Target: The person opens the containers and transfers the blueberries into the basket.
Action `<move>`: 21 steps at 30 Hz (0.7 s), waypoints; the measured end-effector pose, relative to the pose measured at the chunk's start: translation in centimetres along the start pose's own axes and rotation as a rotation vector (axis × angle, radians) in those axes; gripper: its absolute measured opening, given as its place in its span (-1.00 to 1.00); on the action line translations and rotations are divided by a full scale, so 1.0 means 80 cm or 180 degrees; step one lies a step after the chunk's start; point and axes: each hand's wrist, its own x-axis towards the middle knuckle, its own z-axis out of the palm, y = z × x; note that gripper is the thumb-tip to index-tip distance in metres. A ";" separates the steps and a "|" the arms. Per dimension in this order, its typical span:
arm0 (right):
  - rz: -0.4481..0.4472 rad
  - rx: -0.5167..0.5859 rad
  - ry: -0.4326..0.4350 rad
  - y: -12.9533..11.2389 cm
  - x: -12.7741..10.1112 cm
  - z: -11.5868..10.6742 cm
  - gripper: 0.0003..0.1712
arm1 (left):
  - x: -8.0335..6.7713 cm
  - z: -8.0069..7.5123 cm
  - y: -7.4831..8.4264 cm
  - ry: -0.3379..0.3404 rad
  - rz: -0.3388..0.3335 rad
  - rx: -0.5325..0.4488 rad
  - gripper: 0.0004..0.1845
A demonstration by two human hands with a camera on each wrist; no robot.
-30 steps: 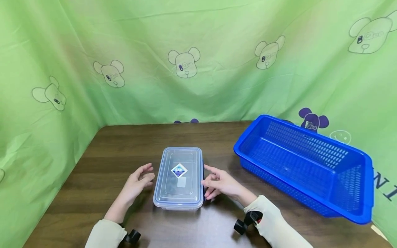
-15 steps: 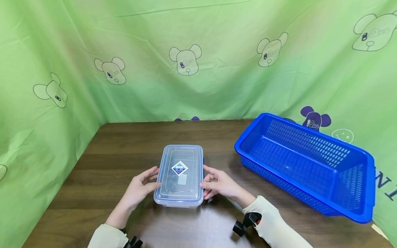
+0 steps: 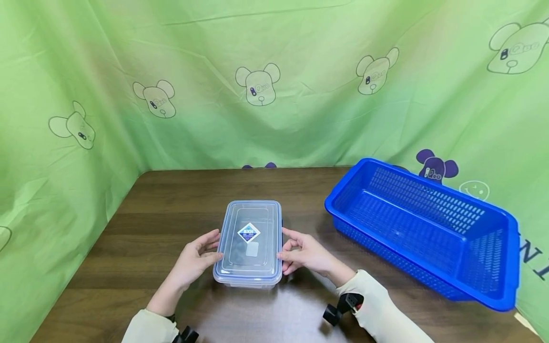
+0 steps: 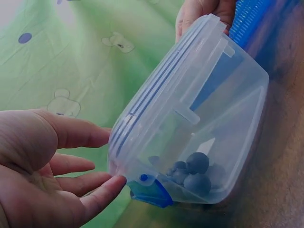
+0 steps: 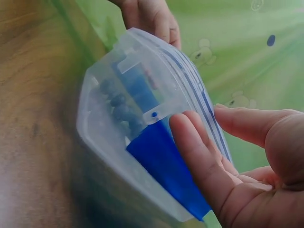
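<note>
Left hand [image 3: 195, 259] and right hand [image 3: 304, 253], fingers loosely spread, touch opposite sides of lidded clear container [image 3: 250, 243]; right fingers [image 5: 194, 142] on blue latch [image 5: 164, 166].

Both arms wear long cream sleeves [image 3: 377, 309] ending at the wrists; a black camera mount [image 3: 340, 308] is strapped under each wrist. Hands are bare.

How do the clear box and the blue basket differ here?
The box is clear plastic with a lid on; the basket is opaque blue, open-topped, with perforated walls. The box is the smaller and sits between the left hand and right hand, which touch its long sides; the basket stands apart, untouched. The box holds small dark round things; nothing shows in the basket. Both are rectangular and rest on the table.
</note>
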 end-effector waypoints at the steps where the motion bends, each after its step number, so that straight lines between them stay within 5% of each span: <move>1: 0.0005 0.0007 -0.0007 -0.002 0.001 -0.001 -0.06 | 0.000 -0.001 0.002 0.0003 0.0028 0.0024 -0.36; 13: -0.0086 0.0016 -0.0060 -0.019 0.007 0.009 -0.06 | -0.005 -0.015 0.017 0.0139 0.0252 0.0011 -0.37; 21: -0.0202 0.0151 -0.0179 -0.028 0.022 0.037 -0.01 | -0.021 -0.038 0.015 0.0412 0.0375 -0.0173 -0.38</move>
